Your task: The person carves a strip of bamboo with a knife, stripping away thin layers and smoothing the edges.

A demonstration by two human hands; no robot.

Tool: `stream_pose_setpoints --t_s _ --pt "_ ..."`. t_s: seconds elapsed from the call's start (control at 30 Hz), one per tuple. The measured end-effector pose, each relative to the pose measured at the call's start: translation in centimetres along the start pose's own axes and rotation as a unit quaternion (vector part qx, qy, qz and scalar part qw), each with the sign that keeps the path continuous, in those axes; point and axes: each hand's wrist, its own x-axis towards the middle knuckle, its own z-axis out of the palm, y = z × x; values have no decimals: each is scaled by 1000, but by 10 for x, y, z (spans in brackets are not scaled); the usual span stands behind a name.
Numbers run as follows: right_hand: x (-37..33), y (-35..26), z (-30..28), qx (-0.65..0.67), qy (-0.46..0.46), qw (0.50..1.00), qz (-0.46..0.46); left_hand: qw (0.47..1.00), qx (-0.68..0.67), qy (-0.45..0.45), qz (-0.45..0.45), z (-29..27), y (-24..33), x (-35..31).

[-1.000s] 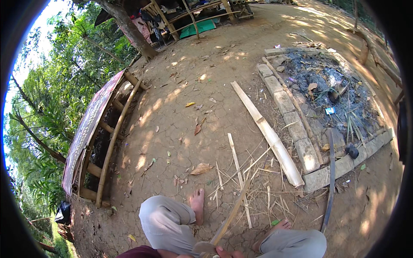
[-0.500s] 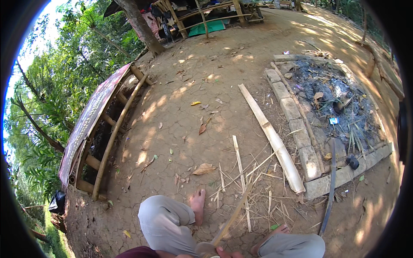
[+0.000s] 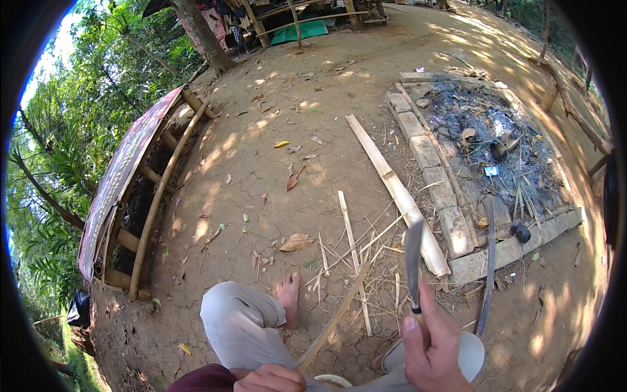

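Bamboo strip (image 3: 333, 319): I see it in front of the person's body, slanting from the left hand up and right, toward the scattered slivers; I cannot tell if its far end touches the ground.
Left hand (image 3: 271, 379): the fingers are curled closed around the near end of the strip, at the lower edge of my view.
Right hand (image 3: 432, 349): it is wrapped around the handle of the knife (image 3: 413, 264), with the thumb laid along it.
Blade: it is curved and grey, points upward away from the person, and is well apart from the strip.
Knees: the grey trousers (image 3: 238, 320) are bent at both sides of the strip; a bare left foot (image 3: 289, 300) stands on the soil.
Ground: thin slivers (image 3: 349, 228) lie crossed, near a wide split bamboo piece (image 3: 395, 189) and a dry brown leaf (image 3: 297, 242).
Fire pit: to the right, I see grey ash (image 3: 480, 144) inside a block border (image 3: 434, 170); a long dark blade (image 3: 490, 274) crosses its near edge.
Left side: a low bamboo frame (image 3: 157, 215) carries a patterned cover (image 3: 127, 176).
Far end: a tree trunk (image 3: 204, 39) stands near a green sheet (image 3: 300, 32).
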Motion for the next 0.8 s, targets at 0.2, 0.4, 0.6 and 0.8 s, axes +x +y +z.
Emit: stream_pose_setpoints --t_s 0.2,0.4,0.6,0.8 --pt "124 -60 -21 -96 4 976 -198 956 69 231 165 28 29 72" --pt "126 -79 -17 -109 7 978 -175 874 34 445 194 53 24 88" --pt "46 -20 4 36 -62 996 -45 876 42 435 203 48 23 88" --pt "-31 41 44 60 -130 987 74 866 56 441 229 52 19 92"
